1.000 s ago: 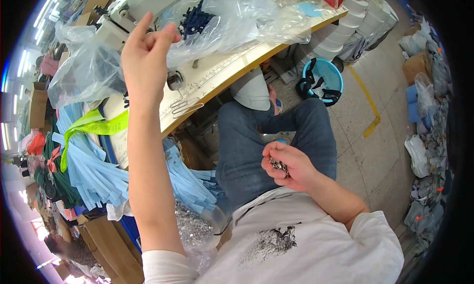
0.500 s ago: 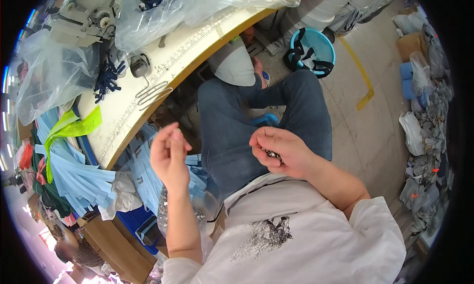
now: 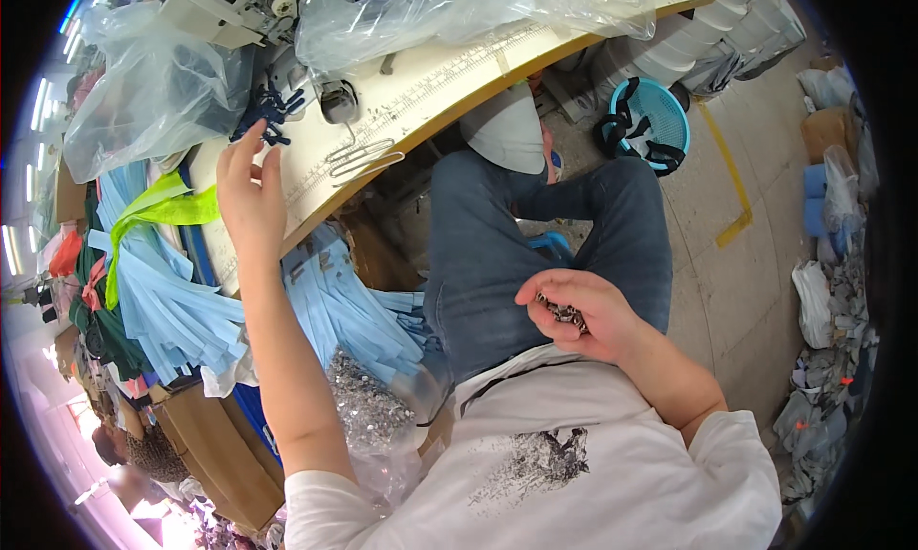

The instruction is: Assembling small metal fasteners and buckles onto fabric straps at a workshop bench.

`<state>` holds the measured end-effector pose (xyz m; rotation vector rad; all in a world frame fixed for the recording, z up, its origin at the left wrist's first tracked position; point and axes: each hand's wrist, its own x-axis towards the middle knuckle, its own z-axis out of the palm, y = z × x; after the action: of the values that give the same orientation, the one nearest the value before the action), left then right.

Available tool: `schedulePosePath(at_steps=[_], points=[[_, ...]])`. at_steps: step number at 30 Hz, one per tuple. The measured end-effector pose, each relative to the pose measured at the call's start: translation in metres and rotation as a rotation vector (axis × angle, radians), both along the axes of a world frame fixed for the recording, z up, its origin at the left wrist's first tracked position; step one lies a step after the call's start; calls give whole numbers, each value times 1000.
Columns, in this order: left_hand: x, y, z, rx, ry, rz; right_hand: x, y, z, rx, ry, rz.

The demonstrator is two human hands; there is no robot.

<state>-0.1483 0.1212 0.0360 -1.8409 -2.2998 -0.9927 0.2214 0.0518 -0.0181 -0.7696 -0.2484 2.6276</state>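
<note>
My left hand (image 3: 251, 201) reaches over the table's front edge, its fingers apart and nothing seen in them. Its fingertips come close to a small heap of dark blue fabric strips (image 3: 277, 105) on the table; whether they touch cannot be told. Over my lap, my right hand (image 3: 598, 311) is curled palm up around a clump of small dark metal pieces (image 3: 562, 313). More small silvery metal pieces (image 3: 359, 397) fill a clear plastic bag beside my left hip.
The white table (image 3: 430, 96) carries a bent wire rack (image 3: 363, 158), a round metal holder (image 3: 337, 100), clear plastic bags (image 3: 153, 81) and a sewing machine (image 3: 225, 10). Light blue strips (image 3: 177, 301) and a lime-green strip (image 3: 158, 210) hang nearby. A blue basket (image 3: 660, 115) stands on the floor.
My left hand has gone from above my lap out to the left, up to the dark blue strips. My right hand stays over my lap, with its metal pieces showing more. The view has shifted left.
</note>
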Motion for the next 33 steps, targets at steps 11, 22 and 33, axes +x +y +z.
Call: schedulePosePath(at_steps=[11, 22, 33], points=[[-25, 9, -24, 159, 420, -181, -2, -4, -2, 64, -12, -18], [-33, -6, -30, 144, 7, -38, 1, 2, 1, 5, 8, -4], [-27, 6, -7, -83, 235, -436, -3, -2, -4, 66, 76, -14]])
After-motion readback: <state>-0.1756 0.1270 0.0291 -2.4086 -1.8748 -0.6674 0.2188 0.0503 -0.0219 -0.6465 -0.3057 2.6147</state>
